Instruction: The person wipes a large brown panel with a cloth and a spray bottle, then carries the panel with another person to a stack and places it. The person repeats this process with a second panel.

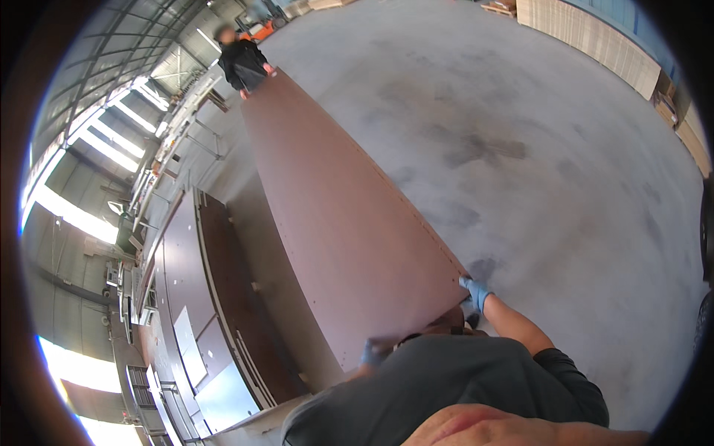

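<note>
A long reddish-brown panel [342, 215] with small holes along its right edge stretches away from me. My right hand [476, 291], in a blue glove, grips its near right corner. At the near edge, further left, my left hand [370, 352] is also in a blue glove; it is blurred and partly hidden, but it is closed on the panel. Another person [242, 63] in dark clothes holds the far end of the panel with both hands.
To the left lies a stack of brown panels [186, 267] with pale sheets on top. Long work tables [175, 145] run along the left wall. A stack of pale boards [587, 44] stands far right, and an orange forklift [260, 31] is at the back. Grey concrete floor [535, 186] spreads to the right.
</note>
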`<state>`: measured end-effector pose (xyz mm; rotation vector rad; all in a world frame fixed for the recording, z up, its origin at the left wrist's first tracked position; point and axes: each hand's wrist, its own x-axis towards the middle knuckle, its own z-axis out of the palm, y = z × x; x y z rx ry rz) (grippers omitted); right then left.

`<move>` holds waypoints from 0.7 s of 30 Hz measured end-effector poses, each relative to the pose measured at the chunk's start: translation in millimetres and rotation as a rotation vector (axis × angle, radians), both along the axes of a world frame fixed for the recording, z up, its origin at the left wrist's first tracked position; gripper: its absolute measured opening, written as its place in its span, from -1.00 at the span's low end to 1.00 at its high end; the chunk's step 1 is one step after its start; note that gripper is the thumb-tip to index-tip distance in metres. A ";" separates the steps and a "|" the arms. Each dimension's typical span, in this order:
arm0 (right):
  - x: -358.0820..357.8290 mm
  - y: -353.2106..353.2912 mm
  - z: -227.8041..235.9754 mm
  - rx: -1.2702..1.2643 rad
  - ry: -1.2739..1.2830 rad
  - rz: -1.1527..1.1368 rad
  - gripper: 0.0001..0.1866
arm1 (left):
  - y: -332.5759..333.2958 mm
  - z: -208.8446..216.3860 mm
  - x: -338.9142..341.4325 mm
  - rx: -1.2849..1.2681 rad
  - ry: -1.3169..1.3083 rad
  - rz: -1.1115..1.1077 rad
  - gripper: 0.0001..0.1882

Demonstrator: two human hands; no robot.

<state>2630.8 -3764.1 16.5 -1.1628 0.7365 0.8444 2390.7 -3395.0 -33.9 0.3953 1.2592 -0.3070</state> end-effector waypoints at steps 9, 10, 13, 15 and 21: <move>172.6 -236.5 23.2 0.045 -0.084 -0.101 -0.50 | -226.3 -17.0 206.6 -0.005 -0.027 -0.065 -0.19; 196.9 -262.2 23.3 0.024 -0.090 -0.089 -0.50 | -250.8 -19.1 233.5 -0.007 -0.034 -0.069 -0.19; 277.9 -343.2 30.0 -0.023 -0.109 -0.093 -0.52 | -326.3 -19.0 318.5 -0.020 -0.050 -0.100 -0.19; 325.0 -400.9 36.1 -0.030 -0.105 -0.135 -0.54 | -377.7 -16.6 373.7 -0.031 -0.050 -0.138 -0.19; 477.1 -577.6 44.8 -0.044 -0.104 -0.185 -0.51 | -532.0 -7.8 534.6 -0.045 -0.080 -0.242 -0.20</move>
